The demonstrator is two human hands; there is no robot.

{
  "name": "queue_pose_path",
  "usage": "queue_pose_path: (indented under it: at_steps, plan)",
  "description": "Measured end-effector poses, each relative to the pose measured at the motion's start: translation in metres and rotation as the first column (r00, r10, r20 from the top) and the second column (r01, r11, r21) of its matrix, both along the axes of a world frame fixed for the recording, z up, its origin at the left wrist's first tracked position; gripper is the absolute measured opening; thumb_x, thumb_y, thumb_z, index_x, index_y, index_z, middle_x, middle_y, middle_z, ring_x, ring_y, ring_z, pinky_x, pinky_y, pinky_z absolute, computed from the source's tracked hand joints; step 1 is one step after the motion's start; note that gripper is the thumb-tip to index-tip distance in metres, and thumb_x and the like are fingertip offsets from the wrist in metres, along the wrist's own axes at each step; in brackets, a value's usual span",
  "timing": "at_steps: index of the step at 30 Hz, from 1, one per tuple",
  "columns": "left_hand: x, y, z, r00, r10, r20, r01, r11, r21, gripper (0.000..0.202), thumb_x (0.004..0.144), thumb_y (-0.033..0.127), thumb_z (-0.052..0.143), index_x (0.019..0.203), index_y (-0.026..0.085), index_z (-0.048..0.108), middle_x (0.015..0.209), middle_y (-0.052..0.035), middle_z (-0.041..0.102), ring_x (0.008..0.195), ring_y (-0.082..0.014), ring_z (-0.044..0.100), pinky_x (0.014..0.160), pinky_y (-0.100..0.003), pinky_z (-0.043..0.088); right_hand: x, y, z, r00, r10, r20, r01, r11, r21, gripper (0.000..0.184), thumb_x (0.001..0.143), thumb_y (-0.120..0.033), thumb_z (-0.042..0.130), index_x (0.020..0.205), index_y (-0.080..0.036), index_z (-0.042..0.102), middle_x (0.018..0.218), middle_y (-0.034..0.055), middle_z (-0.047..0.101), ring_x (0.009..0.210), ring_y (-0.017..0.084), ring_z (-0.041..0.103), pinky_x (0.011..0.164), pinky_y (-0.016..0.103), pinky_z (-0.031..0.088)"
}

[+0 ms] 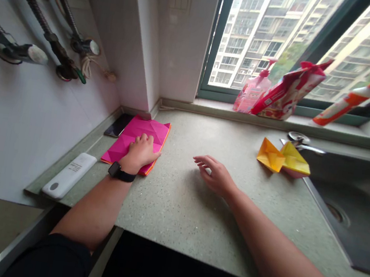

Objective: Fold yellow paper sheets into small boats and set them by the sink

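Observation:
My left hand [141, 151], with a dark watch on its wrist, lies on a stack of creased pink paper [142, 127] at the left of the counter. Its fingers are curled against the top sheet and the thumb reaches the stack's right edge; the fingertips are partly hidden. Orange edges show beneath the pink sheet. Over the middle of the counter, my right hand [213, 173] holds nothing, its fingers loosely bent and apart. Farther right, an orange folded paper boat [270, 155] touches a yellow one [294, 160] beside the sink.
A dark phone [119, 125] lies partly behind the paper, and a white power bank [69, 175] sits at the left edge. The sink [364, 204] with its faucet [310, 148] is at right. Bottles and a red bag [289, 92] stand on the windowsill. Pipes [58, 53] line the left wall.

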State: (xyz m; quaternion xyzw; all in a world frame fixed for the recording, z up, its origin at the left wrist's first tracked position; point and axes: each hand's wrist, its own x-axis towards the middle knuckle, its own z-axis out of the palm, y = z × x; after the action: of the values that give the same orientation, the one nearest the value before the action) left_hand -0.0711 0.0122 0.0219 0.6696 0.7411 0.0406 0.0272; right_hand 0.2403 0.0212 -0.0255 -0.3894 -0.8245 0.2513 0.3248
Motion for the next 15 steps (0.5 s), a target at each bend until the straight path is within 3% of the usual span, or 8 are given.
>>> queue_pose_path:
  at_steps: [9,15]
  plan:
    - [-0.005,0.002,0.003,0.998,-0.041,0.040,0.042,0.999,-0.007,0.046,0.095,0.049,0.067,0.126,0.014,0.067,0.133,-0.0242,0.068,0.126,-0.0407,0.066,0.107,-0.043,0.050,-0.003,-0.003,0.001,0.998,0.054,0.043,-0.055,0.998,0.011,0.041,0.092,-0.008,0.058,0.125,-0.026,0.075,0.117,0.0073,0.079,0.099,0.020,0.077,0.091,0.038,0.064]
    - [-0.011,0.005,0.004,0.992,-0.076,0.102,0.072,0.997,0.036,0.028,0.094,0.044,0.068,0.107,0.019,0.071,0.114,-0.0158,0.072,0.105,-0.0315,0.071,0.096,-0.037,0.053,-0.002,-0.002,0.002,0.997,0.055,0.055,-0.055,0.998,-0.005,0.039,0.093,-0.009,0.058,0.124,-0.025,0.076,0.116,0.0074,0.079,0.100,0.020,0.077,0.092,0.037,0.062]
